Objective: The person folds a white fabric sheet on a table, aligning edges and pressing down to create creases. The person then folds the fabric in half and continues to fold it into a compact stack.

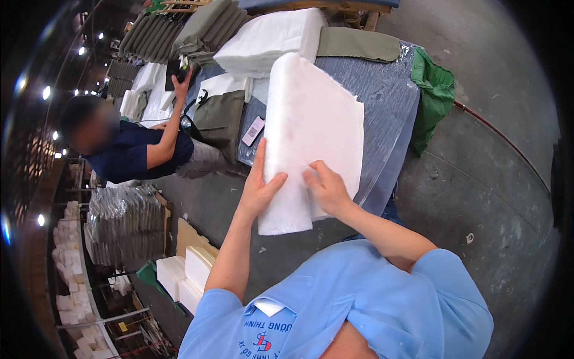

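Observation:
A white foam slab point(350, 137) lies inside a fold of fluffy white batting point(287, 209), held up in front of me over the near end of the table. My left hand point(261, 185) grips the left side of this bundle, its thumb on the front face and its fingers along the edge. With fingers curled, my right hand point(329, 190) pinches the batting near the bundle's lower middle. A phone point(253, 131) rests on the table just left of the bundle.
Plastic film covers the table point(382, 107). On it stand a stack of white batting point(275, 39) and a folded olive cloth point(359, 45). A green bag point(431, 90) hangs at the right corner. A co-worker point(137, 149) stands at left. Wrapped cushions point(125, 224) and white foam blocks point(185, 272) sit below.

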